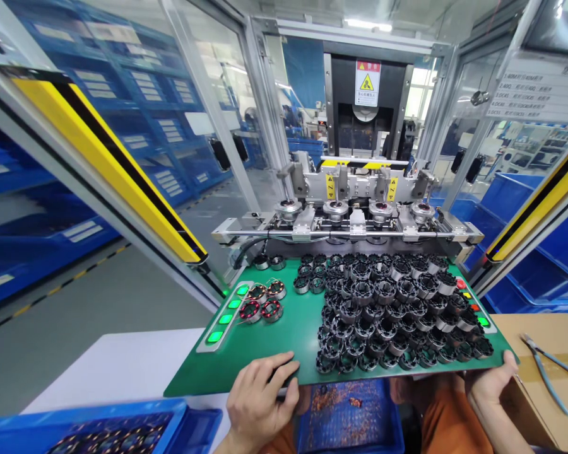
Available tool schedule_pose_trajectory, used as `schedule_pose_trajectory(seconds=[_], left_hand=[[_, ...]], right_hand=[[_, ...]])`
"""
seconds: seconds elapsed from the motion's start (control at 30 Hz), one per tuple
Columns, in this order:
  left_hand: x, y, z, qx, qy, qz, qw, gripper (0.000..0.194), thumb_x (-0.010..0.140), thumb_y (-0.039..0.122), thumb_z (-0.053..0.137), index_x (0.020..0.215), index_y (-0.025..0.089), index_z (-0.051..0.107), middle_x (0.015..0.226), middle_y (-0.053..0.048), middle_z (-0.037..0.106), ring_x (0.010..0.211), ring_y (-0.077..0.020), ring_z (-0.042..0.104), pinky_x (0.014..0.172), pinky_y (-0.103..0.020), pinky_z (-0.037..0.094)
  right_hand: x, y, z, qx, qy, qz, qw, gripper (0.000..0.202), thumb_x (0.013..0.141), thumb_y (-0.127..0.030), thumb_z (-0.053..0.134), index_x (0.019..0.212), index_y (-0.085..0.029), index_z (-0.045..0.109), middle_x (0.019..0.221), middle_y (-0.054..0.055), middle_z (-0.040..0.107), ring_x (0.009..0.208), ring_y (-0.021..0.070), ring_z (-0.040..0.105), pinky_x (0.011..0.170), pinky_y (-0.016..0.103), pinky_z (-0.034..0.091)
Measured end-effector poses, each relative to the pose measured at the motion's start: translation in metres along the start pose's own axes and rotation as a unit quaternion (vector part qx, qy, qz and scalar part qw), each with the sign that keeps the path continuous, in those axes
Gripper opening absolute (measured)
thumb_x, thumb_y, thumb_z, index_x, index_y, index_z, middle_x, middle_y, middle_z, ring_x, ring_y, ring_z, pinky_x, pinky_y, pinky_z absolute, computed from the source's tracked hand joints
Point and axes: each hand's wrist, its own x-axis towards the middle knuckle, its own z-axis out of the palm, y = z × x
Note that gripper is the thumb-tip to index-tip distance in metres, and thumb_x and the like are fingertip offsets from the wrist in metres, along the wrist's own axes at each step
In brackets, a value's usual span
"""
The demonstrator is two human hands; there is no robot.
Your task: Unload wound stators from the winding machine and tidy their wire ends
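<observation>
My left hand (265, 394) rests at the front edge of the green work board (274, 343), fingers loosely bent and apart; I see nothing held in it. At the board's front right corner, my right hand (493, 383) grips the edge with the thumb up and the other fingers hidden below. Black and silver motor stator cores (388, 328) stand stacked in rows on the right half of the board. Several stators wound with copper wire (271, 310) sit on the left, near a strip of lit green buttons (224, 319).
Behind the board stands a winding machine (357, 214) with several round heads. Yellow light-curtain posts (118, 170) flank it. A blue bin (353, 422) with wire scraps sits below the front edge. Pliers (546, 372) lie on a cardboard box (563, 340); another blue bin (182, 419) holds wound parts.
</observation>
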Motion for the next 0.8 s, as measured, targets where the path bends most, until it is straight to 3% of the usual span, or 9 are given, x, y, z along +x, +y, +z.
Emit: schedule_pose_trajectory(seconds=[0.17,0.5,0.7,0.8], left_hand=[[0.001,-0.001,0.001,0.0,0.001,0.001,1.0,0.013,0.097,0.018,0.059,0.101,0.025,0.07,0.106,-0.003,0.075,0.092,-0.0205,0.065,0.083,-0.036,0.047],[0.003,0.001,-0.001,-0.002,0.006,0.001,1.0,0.013,0.097,0.019,0.058,0.1,0.024,0.07,0.104,-0.003,0.075,0.09,-0.0193,0.065,0.082,-0.036,0.047],[0.001,0.0,-0.001,0.001,-0.001,0.0,1.0,0.014,0.095,0.018,0.06,0.101,0.025,0.07,0.105,-0.003,0.076,0.091,-0.0199,0.066,0.083,-0.036,0.047],[0.001,0.0,-0.001,-0.001,0.004,-0.002,1.0,0.014,0.095,0.018,0.06,0.1,0.025,0.07,0.104,-0.003,0.076,0.09,-0.0199,0.066,0.083,-0.036,0.047]], right_hand=[[-0.004,-0.003,0.005,-0.001,0.046,0.004,0.999,0.069,0.082,-0.067,0.049,0.132,-0.022,0.065,0.132,0.006,0.071,0.121,0.0308,0.066,0.101,0.054,0.058],[-0.006,-0.004,0.005,0.006,-0.018,-0.02,1.0,0.072,0.082,-0.068,0.054,0.139,-0.026,0.061,0.133,0.004,0.071,0.119,0.0299,0.066,0.1,0.052,0.059],[-0.011,-0.009,0.013,-0.005,0.049,0.001,0.999,0.07,0.082,-0.067,0.05,0.133,-0.022,0.065,0.132,0.006,0.071,0.12,0.0306,0.066,0.101,0.053,0.058],[-0.011,-0.008,0.012,-0.003,0.041,-0.004,0.999,0.069,0.082,-0.067,0.052,0.133,-0.023,0.065,0.133,0.005,0.071,0.121,0.0303,0.065,0.103,0.052,0.057]])
